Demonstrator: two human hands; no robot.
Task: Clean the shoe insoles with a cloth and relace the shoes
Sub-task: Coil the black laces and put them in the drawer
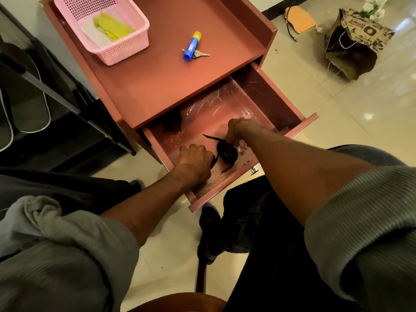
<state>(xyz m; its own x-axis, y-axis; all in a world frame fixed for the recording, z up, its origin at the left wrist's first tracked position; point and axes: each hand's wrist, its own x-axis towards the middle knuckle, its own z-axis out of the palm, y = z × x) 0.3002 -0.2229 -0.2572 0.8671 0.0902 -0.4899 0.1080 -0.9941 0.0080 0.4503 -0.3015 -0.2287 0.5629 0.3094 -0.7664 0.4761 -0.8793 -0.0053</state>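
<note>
A seated person reaches with both hands into the open drawer (301, 126) of a reddish-brown counter (157, 82). The left hand (194, 161), fingers curled, grips one end of a black shoelace (226, 152) near the drawer's near-left corner. The right hand (239, 131) pinches the coiled part of the same lace just to the right; loose ends trail toward the drawer front. Crinkled clear plastic (216, 104) lines the far part of the drawer, with a dark object tucked at its far left, too shadowed to identify.

On the counter top, a pink basket (117, 52) at far left holds a yellow cloth (112, 28) over something white. A blue glue stick (192, 46) with a yellow cap lies beside keys (201, 54) near the middle.

On the tiled floor at far right sit a printed paper bag (355, 48) with white flowers and an orange insole (300, 19). Dark slippers (27, 97) rest on a rack at left. Grey sleeves (67, 255) are pushed up both forearms.
</note>
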